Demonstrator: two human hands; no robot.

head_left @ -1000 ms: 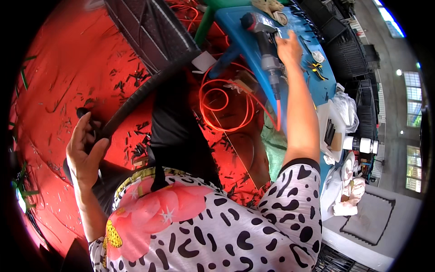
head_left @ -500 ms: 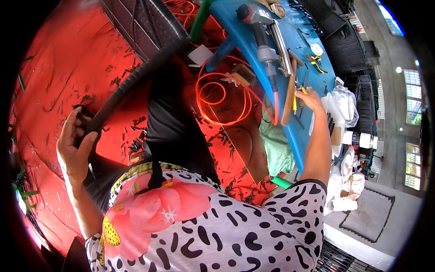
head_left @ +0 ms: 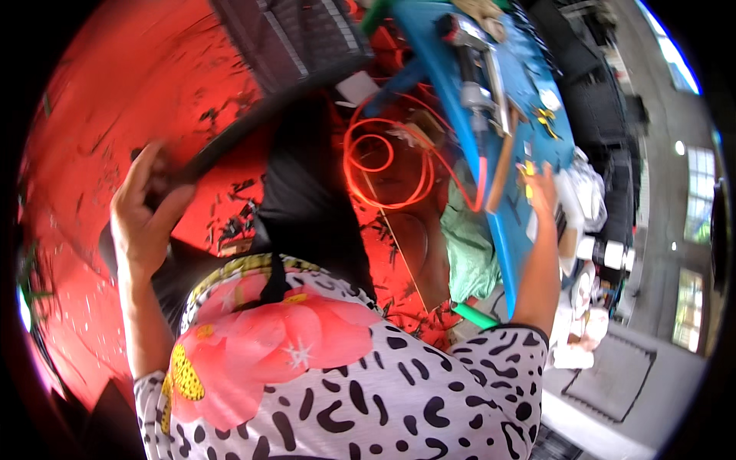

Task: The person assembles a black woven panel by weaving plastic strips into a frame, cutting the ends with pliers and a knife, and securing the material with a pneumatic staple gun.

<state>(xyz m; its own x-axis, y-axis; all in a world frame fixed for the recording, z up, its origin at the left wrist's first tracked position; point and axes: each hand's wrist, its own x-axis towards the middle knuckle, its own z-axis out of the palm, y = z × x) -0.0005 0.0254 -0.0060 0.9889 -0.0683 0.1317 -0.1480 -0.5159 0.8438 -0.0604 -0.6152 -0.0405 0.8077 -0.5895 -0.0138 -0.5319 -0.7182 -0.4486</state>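
Observation:
My left hand is closed around the near end of a long black rubber strip, which curves up and right toward a dark ribbed crate. My right hand lies on the near end of a blue workbench. Its fingertips are at a small yellow piece, right next to a wooden tool handle; whether the fingers grip the piece is unclear. Farther along the bench lie a grey power tool and yellow-handled pliers.
An orange hose coil hangs beside the bench over a red floor mat strewn with black scraps. A green cloth and a green tube sit under the bench. White rags lie at the right.
My right hand has drawn back from the power tool at the far end of the bench to the near end. My left hand kept its hold on the black strip.

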